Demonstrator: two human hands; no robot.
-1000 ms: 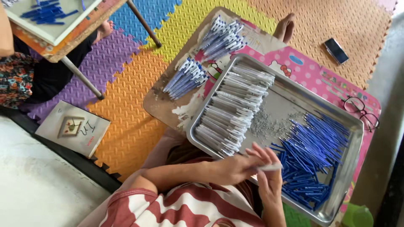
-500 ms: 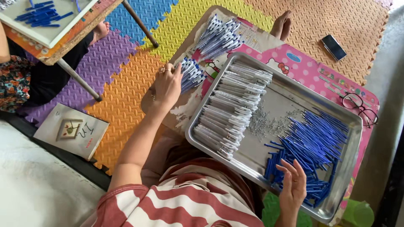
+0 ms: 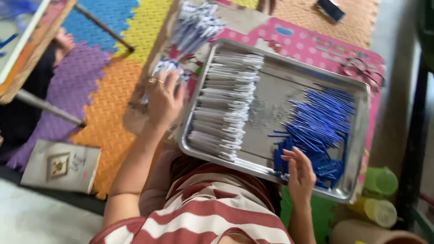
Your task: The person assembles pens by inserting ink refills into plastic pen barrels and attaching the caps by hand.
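While the left hand [image 3: 163, 100] is laid flat and open on a bundle of white-and-blue pens [image 3: 168, 68] on the cardboard sheet [image 3: 135, 106], the right hand [image 3: 299, 174] is spread open over the loose blue tubes [image 3: 318, 124] at the near right of the metal tray [image 3: 361, 149]. White barrels [image 3: 226, 113] are stacked along the tray's left side. Tubes are judged light, stiff, smooth and prone to rolling; best pinched mid-length. A pink dotted table [image 3: 298, 40] is seen underneath; a grey booklet [image 3: 61, 166] with a square picture lies on the floor, left.
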